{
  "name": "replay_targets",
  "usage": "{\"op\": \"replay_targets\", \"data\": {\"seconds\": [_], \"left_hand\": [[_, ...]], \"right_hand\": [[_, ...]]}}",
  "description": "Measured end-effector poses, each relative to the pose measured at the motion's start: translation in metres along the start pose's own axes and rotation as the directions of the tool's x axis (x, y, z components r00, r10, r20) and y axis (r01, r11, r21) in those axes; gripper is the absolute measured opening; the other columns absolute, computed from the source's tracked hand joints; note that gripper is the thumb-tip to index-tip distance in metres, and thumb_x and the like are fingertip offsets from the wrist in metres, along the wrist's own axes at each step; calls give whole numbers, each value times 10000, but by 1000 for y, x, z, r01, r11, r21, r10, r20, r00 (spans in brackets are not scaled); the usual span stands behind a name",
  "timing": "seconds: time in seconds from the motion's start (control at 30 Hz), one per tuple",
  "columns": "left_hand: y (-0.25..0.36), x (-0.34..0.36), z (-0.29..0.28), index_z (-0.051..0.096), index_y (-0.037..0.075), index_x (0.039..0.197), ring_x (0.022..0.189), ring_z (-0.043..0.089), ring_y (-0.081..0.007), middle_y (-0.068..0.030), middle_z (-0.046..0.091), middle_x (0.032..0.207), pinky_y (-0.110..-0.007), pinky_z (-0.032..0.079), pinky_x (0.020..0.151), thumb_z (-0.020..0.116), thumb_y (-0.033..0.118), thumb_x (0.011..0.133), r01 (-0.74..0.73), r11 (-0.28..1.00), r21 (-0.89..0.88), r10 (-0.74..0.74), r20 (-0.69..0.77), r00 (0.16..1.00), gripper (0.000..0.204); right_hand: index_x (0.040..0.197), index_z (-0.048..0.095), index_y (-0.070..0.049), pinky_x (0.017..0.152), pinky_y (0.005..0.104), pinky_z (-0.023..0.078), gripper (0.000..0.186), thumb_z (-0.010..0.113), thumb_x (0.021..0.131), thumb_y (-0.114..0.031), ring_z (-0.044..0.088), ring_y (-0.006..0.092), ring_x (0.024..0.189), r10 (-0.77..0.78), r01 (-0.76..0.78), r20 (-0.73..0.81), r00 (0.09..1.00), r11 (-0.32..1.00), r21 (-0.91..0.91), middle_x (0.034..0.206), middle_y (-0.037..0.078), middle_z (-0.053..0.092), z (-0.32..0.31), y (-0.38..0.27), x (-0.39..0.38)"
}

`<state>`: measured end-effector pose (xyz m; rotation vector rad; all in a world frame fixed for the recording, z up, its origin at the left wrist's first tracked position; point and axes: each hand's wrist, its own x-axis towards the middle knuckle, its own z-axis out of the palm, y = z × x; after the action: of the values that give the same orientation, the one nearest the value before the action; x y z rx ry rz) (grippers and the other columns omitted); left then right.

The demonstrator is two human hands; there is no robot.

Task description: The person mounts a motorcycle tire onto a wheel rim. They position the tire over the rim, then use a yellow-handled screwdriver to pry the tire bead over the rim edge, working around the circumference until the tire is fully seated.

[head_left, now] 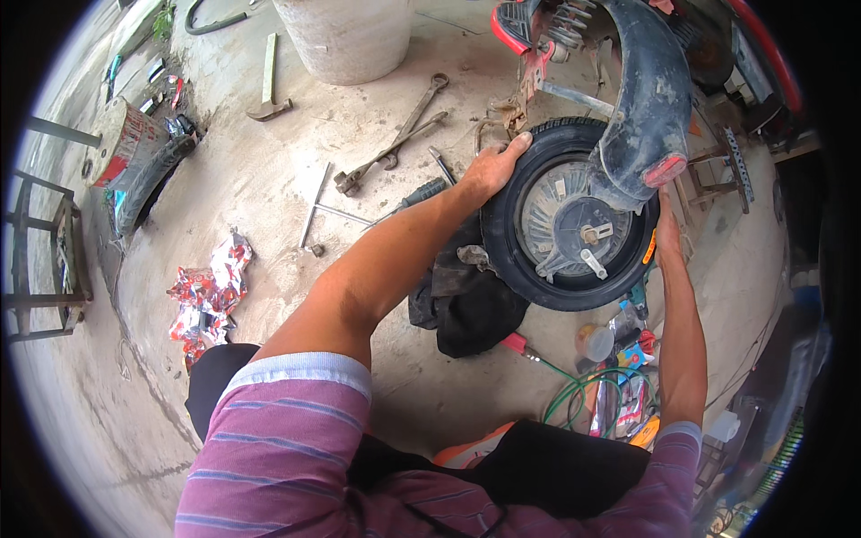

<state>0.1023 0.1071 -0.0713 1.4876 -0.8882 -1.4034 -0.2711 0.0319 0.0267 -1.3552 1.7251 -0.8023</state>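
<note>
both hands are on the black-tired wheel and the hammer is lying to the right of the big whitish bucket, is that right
Not quite: the hammer lies to the left of the big whitish bucket, not to its right, as the head view shows. The rest stands: the left hand and right hand are both on the black-tired wheel.

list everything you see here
tyred wheel: 1, black-grey, centre right
curved mudguard: 1, black, over wheel
round tub: 1, whitish, top centre
long hammer: 1, beige, upper left
crossed metal tools: 2, brownish, upper centre
T-shaped wrench: 1, silver, left centre
foil packaging: 1 pile, silver-red, left
bunched cloth: 1, black, below wheel
looped cord: 1, green, lower right
clutter: uncounted, mixed, lower right
left hand: 1, bare, on wheel
right hand: 1, bare, on wheel
</note>
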Motion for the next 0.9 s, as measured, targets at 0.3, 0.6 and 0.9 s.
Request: {"op": "replay_targets", "data": {"seconds": [0.3,0.6,0.9], "left_hand": [[13,-49,28,541,-156,1414,1254,631,-363,-308,642,1344,-450,501,1064,495,783,951,106,994,-28,-101,146,984,1048],[35,-134,81,632,22,1334,1039,695,-240,-143,722,1158,-400,561,970,562,638,1020,324,921,-215,-154,563,812,696],[66,-171,128,326,-40,1576,1313,558,-227,-146,567,1437,-392,444,1151,935,387,755,49,928,-370,247,708,662,1108]], "right_hand": [[1497,535,30,1133,348,417,926,516,977,-736,575,246,1317,203,-215,144,969,974,75,1479,159,590,-54,20,-48],[1341,674,-62,916,315,560,749,511,1002,-709,677,177,1048,265,-303,197,944,932,200,1210,110,715,-116,67,-92],[1342,655,-78,1045,348,517,594,467,1069,-572,666,189,1130,-83,26,74,994,819,574,1280,82,705,-192,93,-88]]}}
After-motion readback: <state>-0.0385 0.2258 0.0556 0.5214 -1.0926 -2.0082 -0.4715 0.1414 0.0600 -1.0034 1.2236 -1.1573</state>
